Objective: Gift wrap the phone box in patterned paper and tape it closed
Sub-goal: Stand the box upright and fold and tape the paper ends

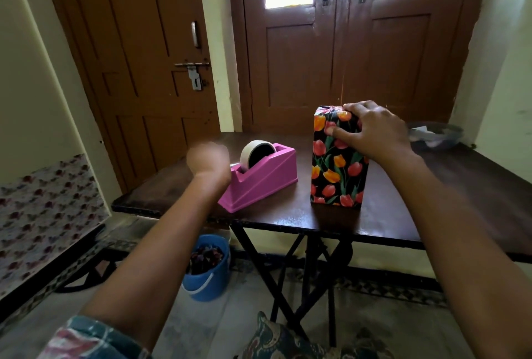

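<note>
The phone box (336,168) stands upright on end on the dark table (288,214), covered in black paper with red and orange tulips. My right hand (374,131) grips its top right corner, thumb pressed on the front face. A pink tape dispenser (264,177) holding a pale tape roll (254,151) sits to the left of the box. My left hand (207,158) is blurred at the dispenser's cutter end, where a short strip of tape sticks out; whether the fingers hold the tape is unclear.
A blue bucket (205,269) with dark scraps stands on the floor under the table's left edge. A grey bowl (437,135) sits at the table's far right. Brown doors close off the back. A patterned cloth (43,214) covers a surface at left.
</note>
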